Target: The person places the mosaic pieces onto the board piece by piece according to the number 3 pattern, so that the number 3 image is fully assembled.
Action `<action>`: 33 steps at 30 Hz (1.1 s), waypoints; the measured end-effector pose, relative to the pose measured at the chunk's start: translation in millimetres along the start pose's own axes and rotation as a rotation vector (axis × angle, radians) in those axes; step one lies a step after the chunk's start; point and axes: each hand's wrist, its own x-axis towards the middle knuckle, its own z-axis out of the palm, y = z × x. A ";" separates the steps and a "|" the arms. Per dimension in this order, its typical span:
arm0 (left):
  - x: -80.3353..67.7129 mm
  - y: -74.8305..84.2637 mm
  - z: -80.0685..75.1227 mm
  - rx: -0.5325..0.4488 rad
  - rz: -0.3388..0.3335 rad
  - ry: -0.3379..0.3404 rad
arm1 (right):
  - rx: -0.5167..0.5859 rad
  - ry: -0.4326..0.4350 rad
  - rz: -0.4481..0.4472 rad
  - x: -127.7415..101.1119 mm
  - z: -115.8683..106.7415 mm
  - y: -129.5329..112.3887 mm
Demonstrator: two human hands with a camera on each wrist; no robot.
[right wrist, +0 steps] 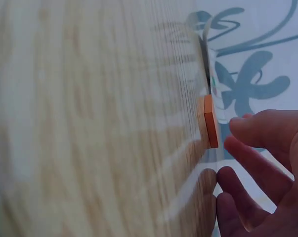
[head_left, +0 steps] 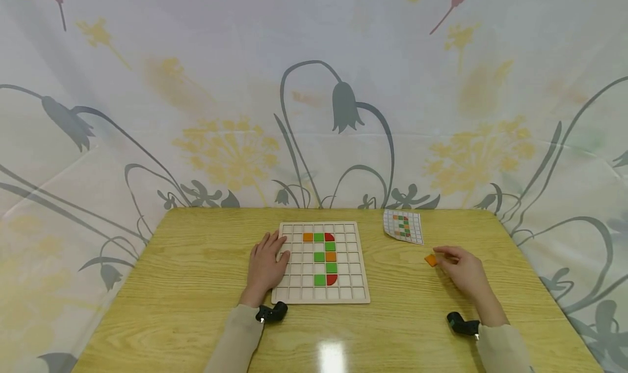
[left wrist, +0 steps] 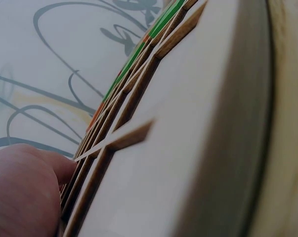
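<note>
A wooden grid board [head_left: 360,264] lies on the table with several green and orange square tiles and two red rounded tiles set in its cells. My left hand [head_left: 266,264] rests on the board's left edge, fingers spread; part of that hand [left wrist: 25,192] shows beside the grid in the left wrist view. To the right of the board, a loose orange square tile [head_left: 430,260] lies flat on the table. Close by it is my right hand [head_left: 462,270]; in the right wrist view, a small gap separates its loosely bent fingers from the orange tile [right wrist: 211,121].
A small paper card [head_left: 403,227] printed with a coloured grid pattern lies behind the orange tile, near the table's back edge. The wood-grain table [head_left: 186,286] meets a flower-patterned cloth [head_left: 235,89] at the back. Dark devices are strapped to both wrists.
</note>
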 end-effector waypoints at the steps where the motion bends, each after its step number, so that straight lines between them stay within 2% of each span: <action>1: 0.0 -0.1 0.0 0.002 -0.002 -0.002 | 0.003 -0.011 0.002 0.6 0.0 1.0; 8: -0.1 0.2 -0.8 0.008 -0.007 -0.005 | 0.040 -0.102 0.037 2.6 0.3 7.0; 15: 0.9 0.9 -1.5 -0.012 -0.004 -0.001 | 0.084 -0.153 0.082 5.3 -1.1 6.2; 20: 0.1 0.8 -1.5 -0.016 -0.003 0.000 | 0.100 -0.137 0.090 4.3 2.9 5.2; 33: 1.5 -0.2 0.2 -0.005 -0.015 -0.016 | 0.029 -0.065 0.110 4.9 8.8 1.0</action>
